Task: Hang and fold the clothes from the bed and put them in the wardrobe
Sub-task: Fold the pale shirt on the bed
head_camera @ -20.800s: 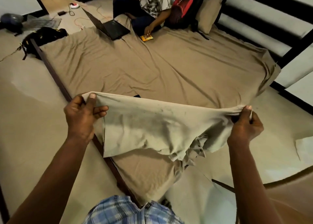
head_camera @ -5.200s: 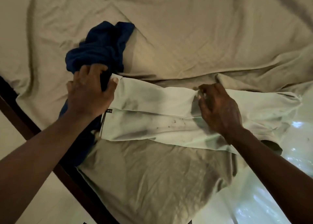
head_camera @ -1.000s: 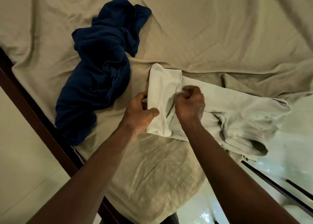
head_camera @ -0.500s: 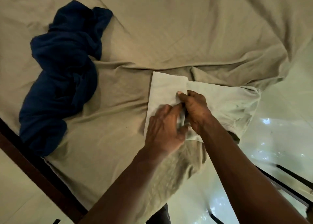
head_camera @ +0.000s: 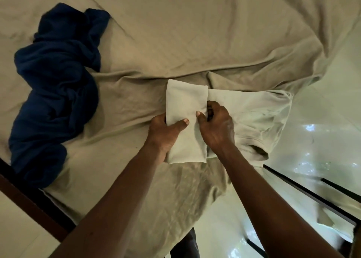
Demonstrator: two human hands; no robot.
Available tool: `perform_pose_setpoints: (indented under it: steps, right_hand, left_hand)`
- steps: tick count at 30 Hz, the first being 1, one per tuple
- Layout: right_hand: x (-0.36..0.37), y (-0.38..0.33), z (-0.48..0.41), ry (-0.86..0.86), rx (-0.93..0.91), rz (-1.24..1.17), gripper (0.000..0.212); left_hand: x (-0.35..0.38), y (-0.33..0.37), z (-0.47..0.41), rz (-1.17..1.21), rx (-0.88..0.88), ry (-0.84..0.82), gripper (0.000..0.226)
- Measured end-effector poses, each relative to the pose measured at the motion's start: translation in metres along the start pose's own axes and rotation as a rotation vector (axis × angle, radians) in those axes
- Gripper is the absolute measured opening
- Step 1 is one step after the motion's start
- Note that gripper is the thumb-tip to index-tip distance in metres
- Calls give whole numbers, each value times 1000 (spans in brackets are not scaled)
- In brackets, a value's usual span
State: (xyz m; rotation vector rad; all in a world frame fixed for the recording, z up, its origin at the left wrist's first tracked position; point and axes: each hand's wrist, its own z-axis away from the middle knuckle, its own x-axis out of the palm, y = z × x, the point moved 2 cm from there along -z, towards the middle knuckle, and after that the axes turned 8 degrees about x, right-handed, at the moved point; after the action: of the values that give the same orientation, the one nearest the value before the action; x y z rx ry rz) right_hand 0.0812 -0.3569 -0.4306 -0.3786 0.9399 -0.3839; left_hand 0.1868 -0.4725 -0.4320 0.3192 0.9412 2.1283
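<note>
We're folding pale shirt on bed sheet, near corner. Left hand, flat atop flap moments ago, now pinching flap's outer edge, thumb on top; right hand pinching inner edge. Fold tightening; blue garment waiting untouched.

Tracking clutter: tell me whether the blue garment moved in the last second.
No. The blue garment lies in the same heap against the bed frame.

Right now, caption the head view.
Left hand and right hand grip a half-folded pale shirt on the bed; a blue garment lies crumpled to its left.
</note>
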Motion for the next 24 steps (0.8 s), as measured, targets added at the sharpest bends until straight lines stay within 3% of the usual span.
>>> perform_pose_setpoints:
  steps: [4,8,10,13,15,16,18,19,22,24]
  right_hand:
    - [29,-18,20,-20,-71,-57,39]
    - [77,-55,58,-156,-195,-95,39]
    - [91,-68,79,-66,-325,-2,38]
    - [82,-65,100,260,-385,111,37]
    - [63,-45,101,393,-178,39,36]
    - [52,-30,99,424,-24,-34,35]
    - [36,2,93,359,204,-179,39]
    - [30,15,92,277,215,-197,46]
    - [21,39,98,84,-54,-53,64]
    - [15,48,98,87,-241,132,73]
  left_hand:
    - [-39,-6,4,149,2,68,21]
    - [-112,-22,11,159,46,200,17]
    - [-148,-30,11,92,61,277,26]
    - [-178,-37,9,-318,87,384,54]
    - [-175,-32,19,-721,175,511,68]
    - [-165,-26,27,-842,313,547,66]
    - [-134,-17,40,-879,631,418,51]
    - [-117,-19,42,-862,729,274,44]
    - [-72,-28,47,-1042,879,-91,45]
    - [-60,-36,43,-1131,897,-182,47]
